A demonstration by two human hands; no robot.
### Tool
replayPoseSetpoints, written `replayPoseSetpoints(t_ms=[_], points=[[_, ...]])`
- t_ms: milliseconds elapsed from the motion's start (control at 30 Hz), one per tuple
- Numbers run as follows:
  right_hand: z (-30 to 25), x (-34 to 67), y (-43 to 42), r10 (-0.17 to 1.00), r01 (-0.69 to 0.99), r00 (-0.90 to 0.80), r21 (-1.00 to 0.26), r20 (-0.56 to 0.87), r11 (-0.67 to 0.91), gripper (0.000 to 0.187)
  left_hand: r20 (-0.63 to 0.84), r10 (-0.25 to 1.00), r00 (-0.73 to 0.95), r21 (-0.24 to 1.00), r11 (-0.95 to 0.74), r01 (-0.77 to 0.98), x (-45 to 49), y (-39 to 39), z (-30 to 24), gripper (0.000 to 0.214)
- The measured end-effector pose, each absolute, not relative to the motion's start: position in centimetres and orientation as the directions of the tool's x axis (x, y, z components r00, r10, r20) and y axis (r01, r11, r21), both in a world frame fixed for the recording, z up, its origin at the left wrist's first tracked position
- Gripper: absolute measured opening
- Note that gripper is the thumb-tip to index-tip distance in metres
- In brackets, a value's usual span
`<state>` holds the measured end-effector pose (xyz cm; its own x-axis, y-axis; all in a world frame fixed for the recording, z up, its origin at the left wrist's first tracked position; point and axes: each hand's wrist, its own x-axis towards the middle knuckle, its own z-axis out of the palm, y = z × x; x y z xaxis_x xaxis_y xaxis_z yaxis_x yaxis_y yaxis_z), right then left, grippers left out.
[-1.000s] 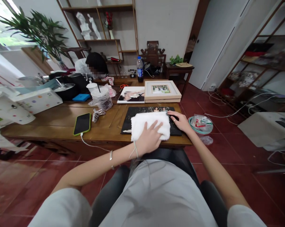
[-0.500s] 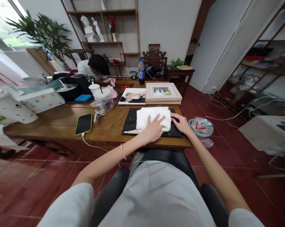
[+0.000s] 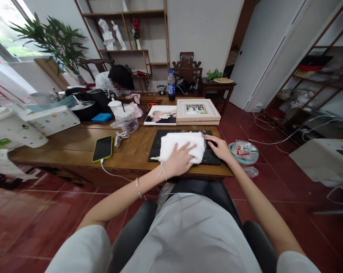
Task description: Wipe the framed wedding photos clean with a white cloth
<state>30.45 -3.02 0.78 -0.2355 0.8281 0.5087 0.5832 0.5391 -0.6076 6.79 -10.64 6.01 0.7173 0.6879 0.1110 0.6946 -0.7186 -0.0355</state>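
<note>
A folded white towel (image 3: 167,146) lies on a black board (image 3: 214,157) near the table's front edge. My left hand (image 3: 181,159) rests flat on top of the towel, fingers spread. At the board's right side is my right hand (image 3: 218,148), its fingers stretched over the board towards the towel's right edge and its thumb apart. Whether those fingertips touch the towel I cannot tell. Pale scraps (image 3: 154,158) show on the board at its lower left, partly under the towel.
Behind the board lie a framed picture (image 3: 210,115) and a photo print (image 3: 160,120). A phone (image 3: 102,148) on a cable, a bagged cup (image 3: 126,116) and a bottle (image 3: 171,87) stand about the table (image 3: 137,146). Across it a person (image 3: 121,77) bends down. A bin (image 3: 243,152) is at right.
My left hand and the towel have slid left and towards me, uncovering more of the board's far side. My right hand stays at the board's right side.
</note>
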Motion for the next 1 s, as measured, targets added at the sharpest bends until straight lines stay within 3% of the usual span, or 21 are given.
replayPoseSetpoints(t_ms=[333,567,767,1000], points=[[0.7,30.5,-3.0,0.825,0.594,-0.239,-0.595,0.512,0.541,0.028,0.098,0.738,0.668,-0.003,-0.671,0.741,7.6,-1.9,6.6,0.032],[0.7,30.5,-3.0,0.828,0.589,-0.233,-0.604,0.509,0.537,0.028,0.060,0.713,0.698,-0.064,-0.695,0.716,6.9,-7.6,6.6,0.032],[0.5,30.7,-2.8,0.818,0.568,-0.239,-0.607,0.524,0.555,0.028,0.066,0.579,0.813,-0.102,-0.806,0.583,4.6,-15.0,6.1,0.036],[0.5,30.7,-2.8,0.823,0.565,-0.233,-0.616,0.519,0.548,0.028,0.073,0.569,0.819,-0.049,-0.819,0.572,4.8,-11.6,6.0,0.040]])
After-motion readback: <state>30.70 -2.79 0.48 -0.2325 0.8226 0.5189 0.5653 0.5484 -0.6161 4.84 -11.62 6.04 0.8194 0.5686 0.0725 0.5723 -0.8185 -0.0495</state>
